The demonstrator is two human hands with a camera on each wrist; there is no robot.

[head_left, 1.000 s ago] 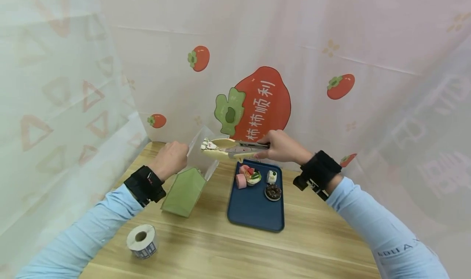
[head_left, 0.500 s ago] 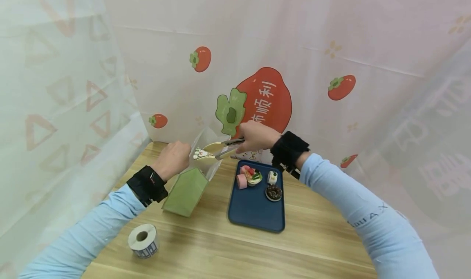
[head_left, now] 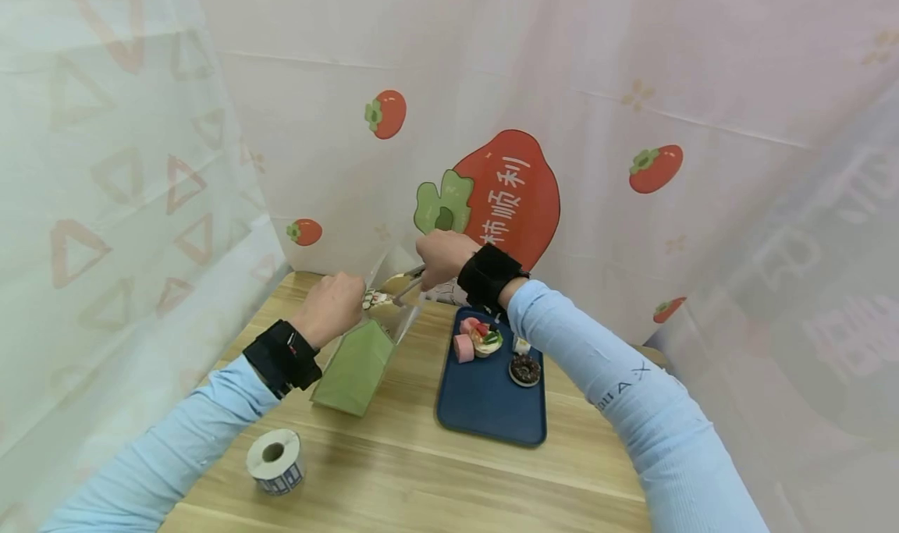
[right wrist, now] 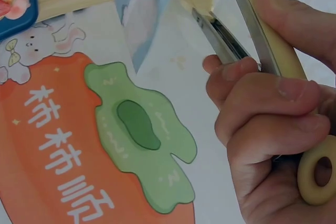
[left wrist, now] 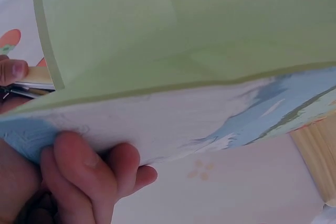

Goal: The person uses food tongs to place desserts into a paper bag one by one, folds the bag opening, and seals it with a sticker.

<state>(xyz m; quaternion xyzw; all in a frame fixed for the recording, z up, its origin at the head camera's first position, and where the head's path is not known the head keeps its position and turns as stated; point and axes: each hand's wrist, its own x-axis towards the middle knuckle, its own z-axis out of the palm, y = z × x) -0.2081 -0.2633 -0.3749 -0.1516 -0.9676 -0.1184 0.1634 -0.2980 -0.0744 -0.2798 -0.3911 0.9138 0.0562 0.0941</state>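
Observation:
My left hand pinches the top edge of a paper bag, green outside in the head view. The left wrist view shows its fingers curled against the bag's white and blue printed side. My right hand grips cream and metal food tongs; the right wrist view has its fingers wrapped round the handles. Between the tong tips is a small white-topped piece of cake with coloured specks, held at the bag's open mouth. The bag's inside is mostly hidden.
Right of the bag lies a blue tray with a chocolate doughnut, a cream-and-fruit cupcake, pink rolls and a small white cake partly behind my sleeve. A label roll stands at front left. Printed cloth hangs behind.
My right hand has moved left with the tongs, bringing the cake piece from beside the bag into its mouth. My left hand has stayed at the bag's edge.

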